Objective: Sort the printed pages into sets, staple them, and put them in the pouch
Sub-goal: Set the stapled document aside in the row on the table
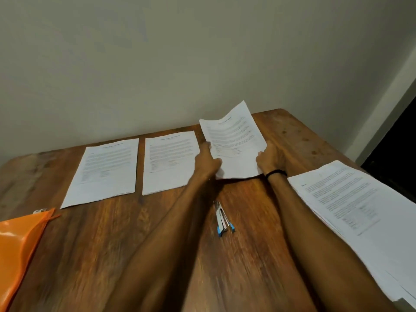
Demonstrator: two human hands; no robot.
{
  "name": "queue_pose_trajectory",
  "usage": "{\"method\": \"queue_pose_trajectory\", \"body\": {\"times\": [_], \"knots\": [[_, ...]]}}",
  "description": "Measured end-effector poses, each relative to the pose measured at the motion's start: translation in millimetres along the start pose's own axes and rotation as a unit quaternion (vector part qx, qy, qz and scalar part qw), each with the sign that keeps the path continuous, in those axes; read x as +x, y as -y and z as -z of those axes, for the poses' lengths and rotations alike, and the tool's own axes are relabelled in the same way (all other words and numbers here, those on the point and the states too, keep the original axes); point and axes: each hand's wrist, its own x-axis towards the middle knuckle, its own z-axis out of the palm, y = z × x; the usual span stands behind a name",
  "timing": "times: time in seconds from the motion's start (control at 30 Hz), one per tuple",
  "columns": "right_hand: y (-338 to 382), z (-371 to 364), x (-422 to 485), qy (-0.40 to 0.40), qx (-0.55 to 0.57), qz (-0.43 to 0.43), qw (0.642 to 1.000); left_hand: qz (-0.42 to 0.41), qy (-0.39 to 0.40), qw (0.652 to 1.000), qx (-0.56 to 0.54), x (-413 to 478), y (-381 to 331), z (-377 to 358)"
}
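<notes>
Three sets of printed pages are begun on the wooden table (236,266), so the sorting looks partly done and the rest of the job lies ahead. The largest thing on the wood is the unsorted stack (360,210), fanned loosely along the right edge from far to near and, by its bulk, holding many sheets yet to be dealt out. Next in size, the orange pouch (20,239) lies flat at the near left corner, well apart from the papers; nothing can be seen in it. The left set (105,172) and the middle set (168,163) lie side by side toward the far edge, just apart from each other. The third set (234,143) is to the right of them, its far end lifted and curled, its near edge low by the wood. The left hand (207,161) pinches its left edge and the right hand (270,158), with a black wristband (276,172), grips its right edge. The stapler (222,219) lies between the forearms, near of the held set, with no hand on it. Whether any set is stapled cannot be told. The pages carry a heading and lines of text, all too blurred to read, and no brand or label shows.
</notes>
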Motion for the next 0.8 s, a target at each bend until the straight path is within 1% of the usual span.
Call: {"method": "queue_pose_trajectory", "body": {"times": [0.1,0.17,0.23,0.3,0.33,0.37,0.43,0.47,0.5,0.57,0.63,0.7,0.77,0.8], "knots": [[-8.9,-19.6,20.7,0.006,-0.06,0.028,0.998,0.006,0.02,0.998,0.058,24.3,2.5,-17.7],[-16.3,-32.4,26.6,0.003,-0.072,0.028,0.997,0.005,0.022,0.994,0.102,31.0,6.6,-22.0],[-24.1,-42.5,28.4,-0.009,-0.079,0.012,0.997,-0.001,-0.011,0.991,0.137,23.9,9.3,-22.6],[-29.0,-47.7,27.8,-0.019,-0.089,-0.004,0.996,0.01,-0.05,0.982,0.181,-0.6,6.0,-19.7],[-28.8,-47.8,25.4,-0.021,-0.097,-0.009,0.995,0.027,-0.044,0.977,0.209,-17.1,4.6,-17.6],[-27.1,-46.1,21.9,-0.022,-0.108,-0.014,0.994,0.044,-0.018,0.971,0.234,-35.1,5.0,-15.4],[-22.1,-41.0,14.3,-0.033,-0.123,-0.021,0.992,0.077,0.055,0.95,0.299,-67.3,11.4,-15.1],[-19.4,-38.5,10.2,-0.041,-0.124,-0.024,0.991,0.082,0.07,0.938,0.329,-76.3,18.8,-17.5],[-16.8,-36.0,5.4,-0.048,-0.123,-0.022,0.991,0.084,0.067,0.933,0.343,-82.3,24.9,-19.6],[-12.8,-30.2,-5.2,-0.06,-0.105,-0.011,0.993,0.079,0.032,0.945,0.317,-84.3,28.6,-20.1],[-10.8,-22.1,-16.0,-0.065,-0.066,0.002,0.996,0.085,-0.009,0.96,0.268,-81.7,18.8,-14.2],[-11.9,-13.4,-25.8,-0.064,-0.023,0.015,0.998,0.077,-0.047,0.966,0.244,-70.2,6.8,-3.0],[-15.2,-4.9,-33.6,-0.063,0.022,0.016,0.998,0.057,-0.069,0.958,0.272,-50.6,0.1,12.3],[-17.5,-1.5,-36.9,-0.063,0.044,0.015,0.997,0.049,-0.073,0.947,0.31,-38.2,0.8,19.8]]}}
